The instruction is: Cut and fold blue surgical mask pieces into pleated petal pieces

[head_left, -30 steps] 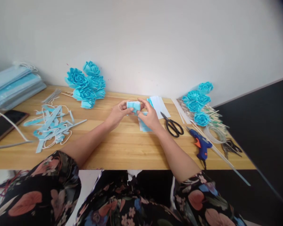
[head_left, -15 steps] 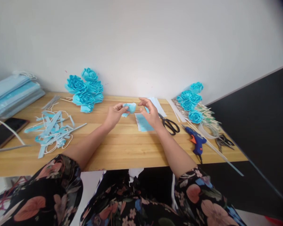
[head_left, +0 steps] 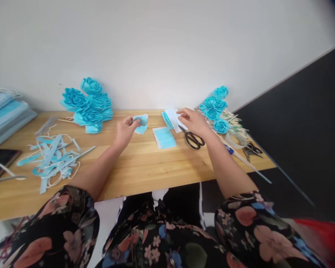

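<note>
Nearest are the person's black floral sleeves (head_left: 72, 230), with both bare forearms reaching over the wooden worktop (head_left: 145, 167). On the left, a tangle of blue strips and white cords (head_left: 54, 160) lies on the wood, with a dark phone (head_left: 1, 163) beside it near the edge. On the right, a blue tool part (head_left: 229, 149) shows past the right forearm, the rest hidden, and dark-handled snips (head_left: 252, 149) lie near a roll of clear tape (head_left: 236, 140).

Farther in, a pleated blue square (head_left: 164, 137) lies flat between the hands. Just beyond its right side are black-handled scissors (head_left: 194, 140). The left hand (head_left: 125, 130) pinches a small blue fabric piece (head_left: 142, 120) between thumb and fingers, above the worktop; a pale blue flap (head_left: 141, 130) shows below it, whether joined or separate I cannot tell. The right hand (head_left: 194, 122) has its fingers loosely apart over a white sheet (head_left: 176, 121); contact is unclear. Folded blue pieces (head_left: 166, 119) sit at the sheet's left.

Toward the wall (head_left: 156, 52) are two clusters of blue fabric roses, one left (head_left: 89, 104) and a smaller one right (head_left: 216, 108), plus stacked face masks (head_left: 7, 115) at far left.
</note>
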Demonstrator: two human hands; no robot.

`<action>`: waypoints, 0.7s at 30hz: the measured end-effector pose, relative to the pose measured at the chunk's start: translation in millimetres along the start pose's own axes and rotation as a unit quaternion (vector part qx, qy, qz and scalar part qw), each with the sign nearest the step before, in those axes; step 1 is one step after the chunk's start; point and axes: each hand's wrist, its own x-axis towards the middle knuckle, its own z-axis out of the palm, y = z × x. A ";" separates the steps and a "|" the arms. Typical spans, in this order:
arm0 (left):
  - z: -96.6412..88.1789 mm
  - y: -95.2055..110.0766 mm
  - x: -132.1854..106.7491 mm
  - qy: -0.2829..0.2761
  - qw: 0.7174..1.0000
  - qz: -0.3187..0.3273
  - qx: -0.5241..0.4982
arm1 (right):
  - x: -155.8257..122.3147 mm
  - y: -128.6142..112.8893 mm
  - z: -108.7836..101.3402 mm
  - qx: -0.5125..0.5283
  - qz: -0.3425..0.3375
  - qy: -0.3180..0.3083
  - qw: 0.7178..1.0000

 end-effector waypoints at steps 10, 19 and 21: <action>0.8 1.7 1.5 0.007 0.969 -0.093 -0.228 | -87.2 19.6 7.6 -0.321 0.110 -0.125 0.932; -2.8 9.8 6.4 0.009 0.904 -0.236 -0.356 | -82.5 25.3 -1.7 0.223 0.169 0.010 0.960; -3.0 13.7 6.8 0.013 0.893 -0.256 -0.369 | -75.1 7.5 2.7 0.340 0.138 0.019 0.930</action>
